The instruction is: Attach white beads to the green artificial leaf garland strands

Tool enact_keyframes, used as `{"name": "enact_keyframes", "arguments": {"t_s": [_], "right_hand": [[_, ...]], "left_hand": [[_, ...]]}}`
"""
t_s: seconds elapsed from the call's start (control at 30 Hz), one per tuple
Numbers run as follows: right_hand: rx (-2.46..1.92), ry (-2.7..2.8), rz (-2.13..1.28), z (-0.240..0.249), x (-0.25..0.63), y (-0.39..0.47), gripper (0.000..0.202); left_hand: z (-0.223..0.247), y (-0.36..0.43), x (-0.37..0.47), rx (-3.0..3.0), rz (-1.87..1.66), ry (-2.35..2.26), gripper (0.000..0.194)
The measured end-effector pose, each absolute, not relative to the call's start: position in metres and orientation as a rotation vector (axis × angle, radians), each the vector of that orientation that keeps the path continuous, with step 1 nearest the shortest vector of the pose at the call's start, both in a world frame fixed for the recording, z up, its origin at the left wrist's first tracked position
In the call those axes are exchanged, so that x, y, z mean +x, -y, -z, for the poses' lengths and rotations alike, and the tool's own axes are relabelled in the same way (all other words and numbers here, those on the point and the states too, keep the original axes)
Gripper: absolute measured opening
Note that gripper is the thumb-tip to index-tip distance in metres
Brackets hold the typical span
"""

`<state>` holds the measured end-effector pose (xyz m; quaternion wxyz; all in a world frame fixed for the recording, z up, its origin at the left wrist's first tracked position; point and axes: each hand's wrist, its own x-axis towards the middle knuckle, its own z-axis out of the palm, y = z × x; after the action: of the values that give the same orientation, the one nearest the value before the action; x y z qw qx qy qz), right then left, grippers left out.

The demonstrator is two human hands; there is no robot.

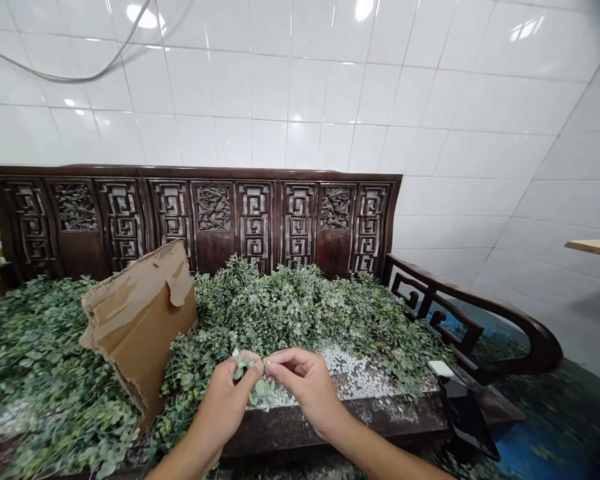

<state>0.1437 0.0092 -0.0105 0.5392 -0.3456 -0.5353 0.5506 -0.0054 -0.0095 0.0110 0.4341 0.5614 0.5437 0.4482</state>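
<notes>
Left hand (226,390): thumb and index finger are pinching a leafy sprig (263,393), with a few of its pale leaves poking up around the thumb
Right hand (311,383): coming in from the other side, thumb and index tips are pressing together on the sprig's end; the exact bit they're gripping is too tiny to make out, and the other fingers are curling in behind
Sprig: hanging between the two hands, just over the front of the surface (275,430), leaves drooping below the fingertips
Greens (300,307): a big messy heap is covering most of the surface, bunching up against the carved backrest (215,241) and spreading way over to the left too
White bits (355,373): loads of small pale pieces are lying scattered to the right of the hands, running in under the greens
Cardboard (150,327): a torn brown piece is standing tilted in the greens, left of the hands, ragged edges showing
Phone (467,417): dark screen facing up, lying at the right end of the surface near the armrest (523,330)
White block (441,369): sitting right by the phone's far end
Wall (300,87): white tiles are rising behind everything, and a grey cable (75,79) is looping down at upper left
</notes>
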Motion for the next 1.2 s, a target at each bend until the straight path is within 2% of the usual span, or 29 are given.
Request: {"name": "enact_keyframes", "arguments": {"t_s": [0.33,0.6,1.2], "right_hand": [[-0.822,1.257,-1.331,0.008,0.138,-0.007,0.03],[-0.78,1.09,-1.483,0.01,0.132,-0.003,0.034],[-0.74,0.898,-1.631,0.003,0.13,0.003,0.031]], "left_hand": [[-0.01,0.008,-0.007,1.516,-1.219,-1.358,0.027],[-0.009,0.009,-0.01,1.71,-1.247,-1.389,0.017],[-0.006,0.01,-0.008,1.757,-1.265,-1.463,0.021]]}}
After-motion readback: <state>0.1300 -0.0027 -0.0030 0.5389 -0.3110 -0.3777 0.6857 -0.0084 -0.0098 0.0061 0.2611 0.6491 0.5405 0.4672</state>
